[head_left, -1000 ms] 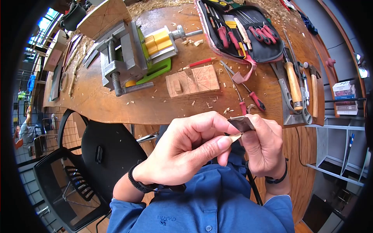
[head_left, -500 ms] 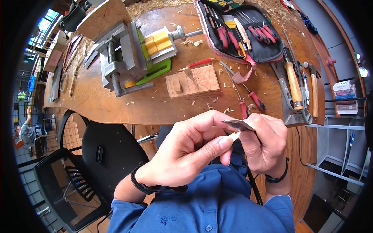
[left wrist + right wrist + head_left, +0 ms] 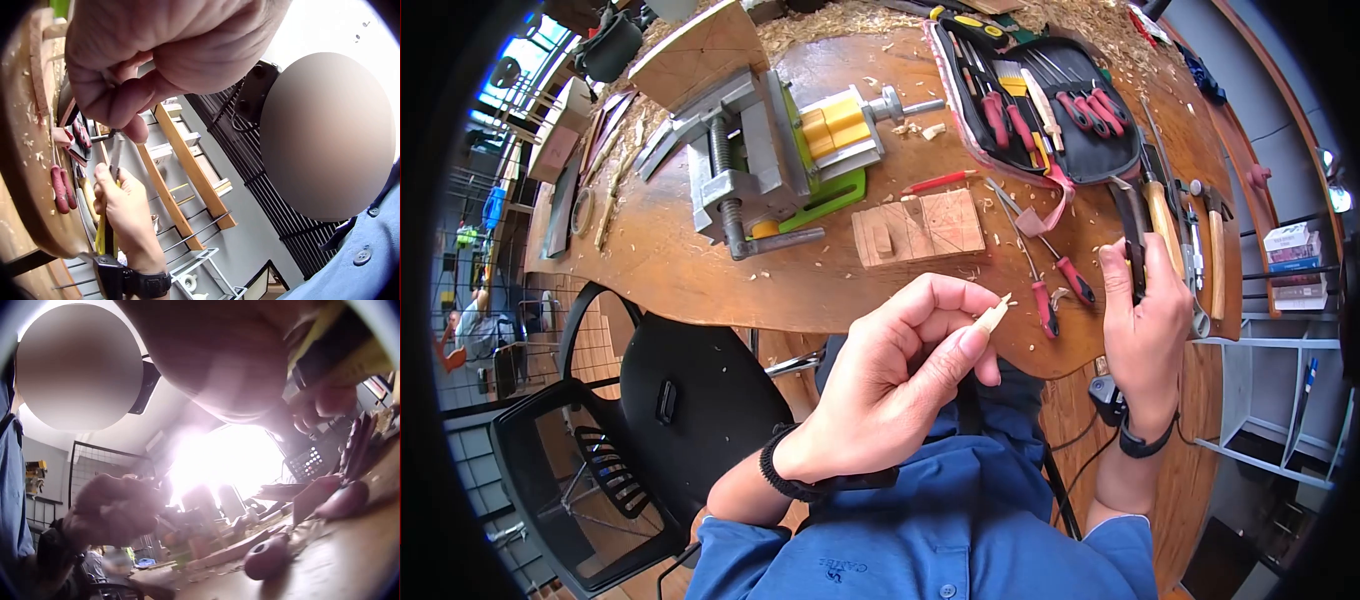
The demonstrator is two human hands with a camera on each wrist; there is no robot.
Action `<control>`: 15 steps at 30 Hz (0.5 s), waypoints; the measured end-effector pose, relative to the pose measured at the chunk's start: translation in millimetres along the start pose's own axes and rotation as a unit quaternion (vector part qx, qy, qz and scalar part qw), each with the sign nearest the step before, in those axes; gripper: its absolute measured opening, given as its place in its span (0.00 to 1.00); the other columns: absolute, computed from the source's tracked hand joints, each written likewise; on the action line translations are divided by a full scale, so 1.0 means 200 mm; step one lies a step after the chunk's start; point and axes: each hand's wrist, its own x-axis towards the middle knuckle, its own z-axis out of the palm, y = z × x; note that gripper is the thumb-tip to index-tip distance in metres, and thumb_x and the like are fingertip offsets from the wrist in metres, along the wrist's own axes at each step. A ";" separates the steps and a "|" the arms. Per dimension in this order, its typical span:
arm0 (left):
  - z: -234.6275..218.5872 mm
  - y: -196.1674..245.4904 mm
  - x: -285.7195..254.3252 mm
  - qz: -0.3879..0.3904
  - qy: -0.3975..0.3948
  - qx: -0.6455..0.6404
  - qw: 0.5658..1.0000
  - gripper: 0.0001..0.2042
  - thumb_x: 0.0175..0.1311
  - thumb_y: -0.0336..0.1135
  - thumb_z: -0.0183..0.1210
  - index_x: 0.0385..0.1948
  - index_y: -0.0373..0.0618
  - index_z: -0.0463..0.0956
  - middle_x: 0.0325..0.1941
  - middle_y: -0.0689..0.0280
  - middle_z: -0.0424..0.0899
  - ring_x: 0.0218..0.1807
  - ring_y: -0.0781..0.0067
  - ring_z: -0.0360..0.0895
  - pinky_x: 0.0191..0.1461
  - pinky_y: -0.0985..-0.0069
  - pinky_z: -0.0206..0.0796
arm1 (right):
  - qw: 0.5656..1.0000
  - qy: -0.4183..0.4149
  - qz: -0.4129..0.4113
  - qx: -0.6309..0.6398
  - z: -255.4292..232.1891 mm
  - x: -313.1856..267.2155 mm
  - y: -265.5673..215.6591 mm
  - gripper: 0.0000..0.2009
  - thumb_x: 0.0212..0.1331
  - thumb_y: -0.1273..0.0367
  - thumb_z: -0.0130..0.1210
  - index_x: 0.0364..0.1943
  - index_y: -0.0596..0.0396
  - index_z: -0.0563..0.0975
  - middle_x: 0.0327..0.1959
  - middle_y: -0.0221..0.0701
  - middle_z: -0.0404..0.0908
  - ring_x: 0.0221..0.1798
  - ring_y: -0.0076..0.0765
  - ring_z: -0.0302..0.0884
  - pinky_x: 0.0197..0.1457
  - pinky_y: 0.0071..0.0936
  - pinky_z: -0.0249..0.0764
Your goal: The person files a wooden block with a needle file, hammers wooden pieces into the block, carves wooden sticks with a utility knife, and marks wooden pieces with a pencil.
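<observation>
Between the thumb and fingers of my left hand [image 3: 900, 385] a small pale wooden piece [image 3: 992, 317] is pinched, its pointed end up, just off the table's front edge. My right hand [image 3: 1145, 335] is apart from it at the right, gripping a dark tool [image 3: 1135, 240] upright over the table. In the left wrist view the right hand [image 3: 128, 212] holds that tool, which shows a metal blade [image 3: 117, 152] and a yellow part [image 3: 100, 234]. The right wrist view shows its yellow and black handle [image 3: 344, 359] close up.
A marked wooden block [image 3: 945, 225] lies mid-table, with a metal vise [image 3: 750, 165] to its left. Red-handled tools [image 3: 1047, 310] are near the front edge. An open tool case [image 3: 1090, 150] and a hammer [image 3: 1217, 250] lie at the right, among shavings. A black chair [image 3: 700, 390] stands left.
My right hand has moved away from the left, to the right, and the grey blade it held by the wooden piece is gone from there. The left hand keeps its pinch; the head view has shifted slightly.
</observation>
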 end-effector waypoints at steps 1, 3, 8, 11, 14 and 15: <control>-0.01 -0.01 0.00 0.003 -0.004 0.001 1.000 0.12 0.87 0.32 0.55 0.64 0.41 0.73 0.41 0.66 0.87 0.35 0.91 0.72 0.33 0.88 0.58 | 0.999 -0.018 -0.008 -0.028 0.01 0.00 0.04 0.10 0.77 0.67 0.61 0.50 0.62 0.79 0.39 0.49 0.85 0.42 0.66 0.83 0.46 0.55 0.76; -0.03 -0.04 0.01 0.019 0.002 0.004 1.000 0.12 0.87 0.32 0.55 0.64 0.41 0.73 0.41 0.66 0.87 0.36 0.90 0.74 0.35 0.87 0.61 | 0.998 -0.033 -0.018 -0.053 0.04 0.00 0.10 0.10 0.75 0.69 0.60 0.52 0.62 0.79 0.44 0.49 0.85 0.47 0.64 0.84 0.50 0.55 0.76; -0.07 -0.09 0.04 0.041 0.000 0.013 0.999 0.11 0.87 0.33 0.55 0.62 0.42 0.74 0.46 0.63 0.90 0.44 0.84 0.81 0.49 0.82 0.72 | 0.990 -0.100 -0.023 -0.097 0.03 -0.01 0.13 0.18 0.70 0.77 0.60 0.63 0.62 0.79 0.51 0.47 0.80 0.55 0.59 0.80 0.60 0.51 0.75; -0.08 -0.12 0.05 0.029 -0.008 -0.001 1.000 0.10 0.87 0.32 0.55 0.60 0.41 0.73 0.50 0.61 0.92 0.48 0.83 0.83 0.54 0.81 0.73 | 0.989 -0.076 -0.041 -0.117 0.04 0.00 0.13 0.23 0.67 0.78 0.63 0.67 0.63 0.78 0.52 0.48 0.80 0.54 0.59 0.80 0.61 0.51 0.75; -0.09 -0.12 0.05 0.026 -0.017 -0.013 0.999 0.10 0.86 0.31 0.57 0.60 0.39 0.73 0.53 0.58 0.92 0.51 0.83 0.84 0.56 0.81 0.74 | 0.992 -0.071 -0.035 -0.103 0.03 0.01 0.13 0.25 0.65 0.78 0.65 0.67 0.64 0.78 0.53 0.48 0.80 0.56 0.59 0.80 0.62 0.50 0.75; -0.09 -0.12 0.05 0.015 -0.022 -0.019 0.999 0.10 0.85 0.30 0.57 0.60 0.39 0.73 0.53 0.56 0.92 0.51 0.83 0.84 0.56 0.81 0.75 | 0.993 -0.082 -0.020 -0.076 0.03 0.01 0.12 0.26 0.64 0.78 0.66 0.67 0.65 0.78 0.54 0.49 0.80 0.57 0.59 0.80 0.63 0.49 0.75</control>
